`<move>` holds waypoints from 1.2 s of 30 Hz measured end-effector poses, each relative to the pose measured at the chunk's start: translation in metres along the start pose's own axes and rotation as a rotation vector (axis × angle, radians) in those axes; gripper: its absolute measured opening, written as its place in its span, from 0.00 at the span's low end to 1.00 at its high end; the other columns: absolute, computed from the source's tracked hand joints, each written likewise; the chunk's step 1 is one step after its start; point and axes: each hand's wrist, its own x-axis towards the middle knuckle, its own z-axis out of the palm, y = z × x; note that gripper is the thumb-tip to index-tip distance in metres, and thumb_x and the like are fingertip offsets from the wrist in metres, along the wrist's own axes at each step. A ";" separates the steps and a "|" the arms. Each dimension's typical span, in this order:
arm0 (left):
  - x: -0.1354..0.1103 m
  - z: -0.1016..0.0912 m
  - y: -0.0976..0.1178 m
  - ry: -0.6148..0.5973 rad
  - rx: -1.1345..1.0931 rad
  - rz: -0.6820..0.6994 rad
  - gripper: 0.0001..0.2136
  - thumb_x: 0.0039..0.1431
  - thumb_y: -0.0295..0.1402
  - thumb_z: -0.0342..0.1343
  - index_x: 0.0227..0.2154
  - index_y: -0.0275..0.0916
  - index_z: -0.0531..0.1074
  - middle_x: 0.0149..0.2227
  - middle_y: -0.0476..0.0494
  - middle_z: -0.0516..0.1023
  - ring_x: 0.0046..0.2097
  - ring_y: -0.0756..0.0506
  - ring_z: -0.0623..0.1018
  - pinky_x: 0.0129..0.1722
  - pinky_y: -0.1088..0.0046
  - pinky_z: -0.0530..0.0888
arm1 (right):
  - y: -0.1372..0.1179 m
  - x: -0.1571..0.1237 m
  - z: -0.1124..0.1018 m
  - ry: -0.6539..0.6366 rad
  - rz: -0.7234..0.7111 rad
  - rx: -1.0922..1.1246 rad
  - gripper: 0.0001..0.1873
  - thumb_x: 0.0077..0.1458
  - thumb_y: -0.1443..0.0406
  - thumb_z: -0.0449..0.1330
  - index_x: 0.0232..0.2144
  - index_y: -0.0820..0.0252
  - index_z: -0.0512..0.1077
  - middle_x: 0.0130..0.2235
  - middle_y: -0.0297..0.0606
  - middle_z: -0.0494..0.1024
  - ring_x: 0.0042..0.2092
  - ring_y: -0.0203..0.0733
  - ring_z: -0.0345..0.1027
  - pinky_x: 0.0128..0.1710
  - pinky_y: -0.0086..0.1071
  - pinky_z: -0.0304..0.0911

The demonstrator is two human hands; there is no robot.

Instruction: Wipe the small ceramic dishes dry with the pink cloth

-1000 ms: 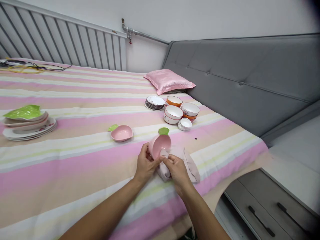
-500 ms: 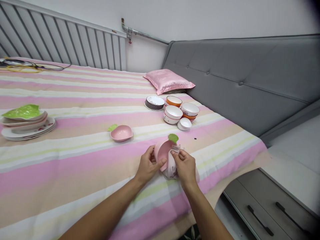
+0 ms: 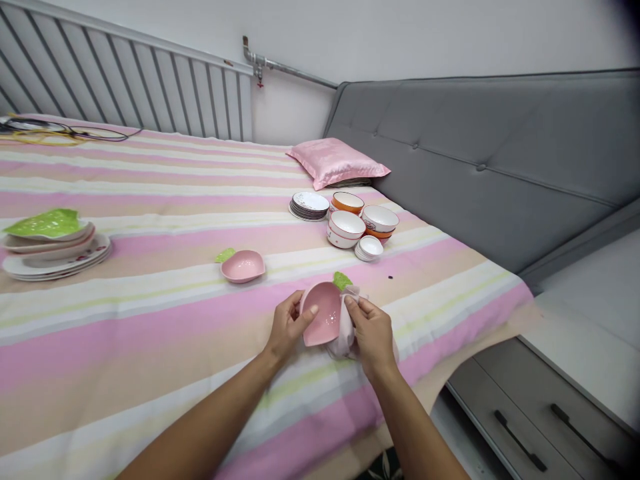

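Observation:
My left hand (image 3: 290,325) grips the left rim of a pink peach-shaped bowl (image 3: 323,317), thumb inside and fingers behind. The bowl is tilted towards me, its green leaf handle at the upper right. Pinched in my right hand (image 3: 369,327) is a thin pale cloth (image 3: 346,330), bunched against the bowl's right side. How far the cloth reaches behind the bowl is hidden. A second pink bowl (image 3: 243,267) with a green leaf rests on the striped bedspread (image 3: 165,360), further off to the left.
Stacked plates (image 3: 311,205), patterned bowls (image 3: 346,228) and small white dishes (image 3: 370,248) stand beyond my hands. On the left, a green leaf-shaped dish (image 3: 47,223) tops another stack. A pink pillow (image 3: 337,163) lies near the grey headboard (image 3: 475,140). Drawers (image 3: 530,407) are at lower right.
The bowl in my left hand has moved slightly left and turned, so more of its inside faces me. My right hand stays near the same spot with the cloth.

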 end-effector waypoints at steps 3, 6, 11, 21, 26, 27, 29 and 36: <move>0.000 0.000 0.000 0.004 0.014 0.014 0.12 0.51 0.39 0.53 0.32 0.35 0.67 0.27 0.49 0.66 0.30 0.49 0.66 0.29 0.75 0.63 | -0.001 0.001 0.000 0.002 0.053 0.079 0.19 0.44 0.55 0.61 0.36 0.60 0.74 0.28 0.34 0.78 0.32 0.40 0.70 0.31 0.30 0.64; -0.001 0.000 0.002 -0.005 0.050 0.011 0.13 0.49 0.40 0.54 0.32 0.35 0.68 0.27 0.49 0.66 0.30 0.49 0.66 0.29 0.75 0.63 | -0.002 0.002 -0.001 0.013 0.067 0.118 0.19 0.43 0.55 0.62 0.37 0.60 0.74 0.30 0.35 0.78 0.33 0.41 0.71 0.33 0.30 0.65; -0.002 0.001 0.003 -0.027 0.084 0.002 0.12 0.48 0.40 0.54 0.31 0.35 0.68 0.27 0.48 0.65 0.30 0.48 0.66 0.30 0.75 0.63 | -0.003 0.005 -0.005 0.096 0.067 0.126 0.20 0.42 0.55 0.63 0.36 0.62 0.74 0.35 0.38 0.78 0.36 0.42 0.71 0.35 0.31 0.66; -0.003 0.008 0.001 0.029 -0.115 -0.206 0.12 0.45 0.40 0.56 0.24 0.35 0.70 0.24 0.47 0.68 0.28 0.47 0.67 0.27 0.73 0.63 | -0.009 0.010 -0.011 0.219 -0.019 0.073 0.20 0.41 0.54 0.62 0.34 0.62 0.74 0.32 0.37 0.78 0.34 0.41 0.70 0.33 0.31 0.66; -0.003 0.007 -0.002 0.101 -0.322 -0.289 0.09 0.47 0.37 0.55 0.24 0.35 0.68 0.23 0.49 0.67 0.26 0.50 0.67 0.26 0.76 0.62 | -0.010 0.012 -0.012 0.170 -0.057 0.102 0.20 0.46 0.54 0.59 0.38 0.59 0.73 0.37 0.35 0.77 0.40 0.41 0.69 0.39 0.31 0.64; -0.003 0.007 -0.002 0.119 -0.349 -0.297 0.08 0.47 0.36 0.55 0.23 0.36 0.67 0.23 0.50 0.66 0.26 0.50 0.67 0.25 0.76 0.62 | -0.011 0.011 -0.011 0.143 -0.066 0.132 0.20 0.47 0.53 0.58 0.40 0.59 0.72 0.39 0.36 0.77 0.42 0.41 0.69 0.41 0.33 0.63; -0.002 0.007 -0.001 0.145 -0.378 -0.310 0.09 0.47 0.36 0.56 0.22 0.36 0.66 0.21 0.51 0.65 0.24 0.51 0.66 0.25 0.77 0.61 | -0.013 0.009 -0.009 0.079 -0.096 0.178 0.20 0.49 0.53 0.56 0.41 0.59 0.72 0.44 0.38 0.75 0.47 0.42 0.66 0.47 0.35 0.61; -0.002 0.011 0.007 0.100 -0.379 -0.319 0.08 0.46 0.35 0.56 0.22 0.35 0.68 0.22 0.50 0.67 0.25 0.50 0.67 0.25 0.76 0.62 | -0.016 0.007 -0.008 -0.061 -0.077 0.181 0.20 0.52 0.55 0.53 0.43 0.59 0.71 0.49 0.39 0.72 0.52 0.43 0.62 0.52 0.36 0.55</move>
